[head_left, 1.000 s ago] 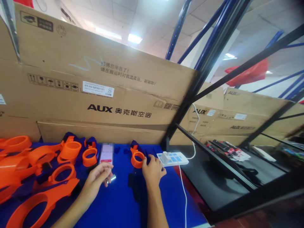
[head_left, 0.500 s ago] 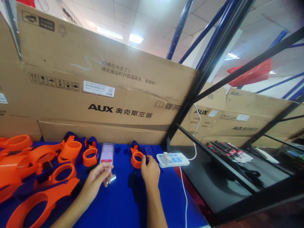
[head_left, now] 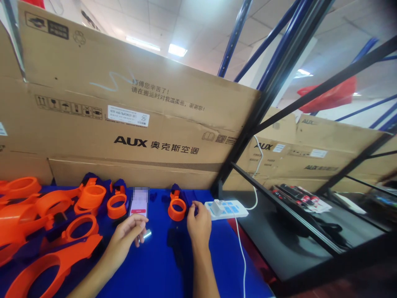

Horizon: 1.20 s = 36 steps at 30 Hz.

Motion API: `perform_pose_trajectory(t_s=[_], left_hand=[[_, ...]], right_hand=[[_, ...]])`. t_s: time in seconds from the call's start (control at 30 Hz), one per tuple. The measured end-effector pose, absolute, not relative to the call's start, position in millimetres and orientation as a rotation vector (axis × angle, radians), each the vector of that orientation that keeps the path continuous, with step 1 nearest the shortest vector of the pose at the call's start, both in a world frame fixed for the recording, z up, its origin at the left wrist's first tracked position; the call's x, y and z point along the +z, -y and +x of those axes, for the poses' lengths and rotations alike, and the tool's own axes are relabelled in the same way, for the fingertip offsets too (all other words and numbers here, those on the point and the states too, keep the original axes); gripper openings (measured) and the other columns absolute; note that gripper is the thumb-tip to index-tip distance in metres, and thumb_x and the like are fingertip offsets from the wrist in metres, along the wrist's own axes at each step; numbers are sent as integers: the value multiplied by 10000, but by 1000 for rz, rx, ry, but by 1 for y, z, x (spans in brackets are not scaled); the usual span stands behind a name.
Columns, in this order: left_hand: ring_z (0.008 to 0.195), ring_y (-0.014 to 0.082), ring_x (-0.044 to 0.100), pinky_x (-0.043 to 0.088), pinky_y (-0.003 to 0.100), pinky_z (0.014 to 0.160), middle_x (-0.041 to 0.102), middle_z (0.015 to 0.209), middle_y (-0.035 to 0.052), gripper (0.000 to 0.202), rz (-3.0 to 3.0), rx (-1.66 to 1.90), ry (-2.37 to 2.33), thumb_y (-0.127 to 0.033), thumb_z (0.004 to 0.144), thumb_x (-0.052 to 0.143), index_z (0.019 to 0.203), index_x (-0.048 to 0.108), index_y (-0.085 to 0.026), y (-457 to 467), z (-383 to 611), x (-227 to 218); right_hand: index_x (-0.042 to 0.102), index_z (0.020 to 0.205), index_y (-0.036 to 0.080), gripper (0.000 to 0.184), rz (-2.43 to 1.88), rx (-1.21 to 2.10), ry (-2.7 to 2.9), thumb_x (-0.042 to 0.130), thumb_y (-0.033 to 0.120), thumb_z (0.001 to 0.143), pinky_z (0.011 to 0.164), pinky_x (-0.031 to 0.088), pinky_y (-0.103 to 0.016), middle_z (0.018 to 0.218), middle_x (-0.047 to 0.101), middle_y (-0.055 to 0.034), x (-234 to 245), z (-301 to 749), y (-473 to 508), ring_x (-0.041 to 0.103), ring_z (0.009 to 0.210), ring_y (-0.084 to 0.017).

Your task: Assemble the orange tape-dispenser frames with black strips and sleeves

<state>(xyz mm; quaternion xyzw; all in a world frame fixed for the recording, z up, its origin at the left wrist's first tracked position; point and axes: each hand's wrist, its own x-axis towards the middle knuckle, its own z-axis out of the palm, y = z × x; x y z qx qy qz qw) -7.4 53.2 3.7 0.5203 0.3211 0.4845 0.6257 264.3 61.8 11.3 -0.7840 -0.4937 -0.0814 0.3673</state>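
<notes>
My left hand is closed, its fingers bent around a small silvery cylinder whose shiny end shows past the fingertips. The hand lies over the lower edge of a phone with a lit screen and a red button. My right hand is closed, thumb and index finger curled together beside dark blue material; what they hold cannot be made out. Just left of it, apart from the fingers, an orange ring with a dark blue strap stands on the blue cloth.
Several orange ring-shaped parts with blue straps crowd the left side. A white power strip with a plug and cable lies right of my right hand. Cardboard boxes wall the back; a black rack post rises at right.
My right hand has moved slightly right, away from the orange ring, and its fingers have drawn in. My left hand is almost unchanged.
</notes>
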Motion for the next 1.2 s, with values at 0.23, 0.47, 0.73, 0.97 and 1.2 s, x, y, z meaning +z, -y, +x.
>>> perform_pose_trajectory(t_s=[0.23,0.47,0.73,0.97,1.2], left_hand=[[612,168,608,441,265,535,667,757,17,336,1161,1125,-781,-513,891,692,1012,723,-201,-56,-7,5],[613,170,611,444,266,534,676,760,26,350,1163,1131,-775,-519,879,703,1023,738,-203,-57,-7,1],[622,181,622,454,272,531,678,755,31,377,1170,1103,-795,-536,867,710,1026,737,-195,-64,-8,-7],[627,179,623,457,268,529,679,764,34,365,1184,1110,-792,-527,877,703,1031,741,-199,-63,-8,-8],[639,177,619,451,265,535,682,774,36,330,1207,1110,-800,-501,892,697,1033,740,-206,-61,-7,-8]], right_hand=[[733,1210,227,400,-2171,-261,1297,559,208,849,878,457,-447,1298,704,-141,8,274,-57,612,1195,-360],[765,1131,218,324,-2230,-300,1330,556,209,884,808,446,-401,1159,753,-146,5,275,-59,648,1100,-334],[779,969,217,229,-2224,-350,1295,572,312,941,794,401,-411,1027,751,-139,11,270,-56,623,1045,-336],[752,855,219,183,-2185,-338,1252,642,360,894,880,377,-495,1011,717,-135,10,267,-58,589,1066,-362],[665,759,219,238,-2052,-294,1338,689,416,890,795,449,-355,898,688,-103,8,271,-60,637,888,-283]])
